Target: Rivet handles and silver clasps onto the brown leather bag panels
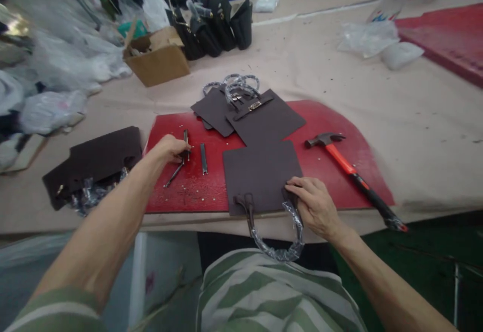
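Note:
My left hand (171, 148) is at the left of a red board (169, 126), its fingers closed on a slim metal rod tool (185, 136). A second rod tool (174, 174) lies just below those fingers, and a flat metal bar tool (204, 159) lies to their right. My right hand (315, 206) grips the right end of a plastic-wrapped bag handle (281, 254) at the lower edge of a dark brown leather panel (260, 166). The handle's left end is joined to the panel, and its loop hangs over the table edge towards me.
A claw hammer (339, 161) with an orange and black grip lies right of the panel. Behind it are stacked brown panels (269, 115) with wrapped handles. Dark cut pieces (105, 151) lie left. Further back stand a cardboard box (158, 63) and black bags (241, 25).

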A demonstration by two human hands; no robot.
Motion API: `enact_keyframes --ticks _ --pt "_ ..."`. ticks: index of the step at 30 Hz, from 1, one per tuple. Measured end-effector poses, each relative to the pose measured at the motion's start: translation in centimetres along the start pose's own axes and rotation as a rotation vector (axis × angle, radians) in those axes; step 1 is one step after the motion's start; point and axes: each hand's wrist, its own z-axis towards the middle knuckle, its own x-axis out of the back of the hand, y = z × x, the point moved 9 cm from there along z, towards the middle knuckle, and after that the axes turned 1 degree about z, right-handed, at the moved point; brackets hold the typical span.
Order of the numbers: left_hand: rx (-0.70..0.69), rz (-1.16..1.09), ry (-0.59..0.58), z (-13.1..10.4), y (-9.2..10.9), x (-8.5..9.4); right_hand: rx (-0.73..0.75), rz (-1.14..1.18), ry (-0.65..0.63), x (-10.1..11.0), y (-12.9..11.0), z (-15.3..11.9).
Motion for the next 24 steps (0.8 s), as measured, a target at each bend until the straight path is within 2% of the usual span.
enact_keyframes --ticks 3,6,12,15,18,21,24 --pt "-0.022 -0.067 -0.026 -1.4 -0.4 0.4 0.018 0.008 0.009 0.2 -0.2 0.0" --pt "-0.086 -0.045 0.039 -2.6 -0.6 1.4 0.065 -0.010 0.044 0.4 -0.4 0.0" --pt "-0.208 0.187 0.165 -3.3 -0.3 2.6 0.153 -0.067 0.076 0.1 0.2 -0.1" --pt "-0.251 0.322 0.198 -5.1 -0.4 2.9 0.146 -0.068 0.080 0.1 0.2 -0.2" --pt "-0.261 0.506 0.122 -7.2 -1.7 1.8 0.123 -0.050 0.086 0.2 0.0 -0.2" --pt "-0.280 0.564 0.028 -8.8 -2.9 0.2 0.112 -0.051 0.087 0.3 -0.2 -0.1" --pt "-0.303 0.557 0.060 -9.7 -2.2 -0.6 0.112 -0.050 0.082 0.2 -0.1 -0.1"
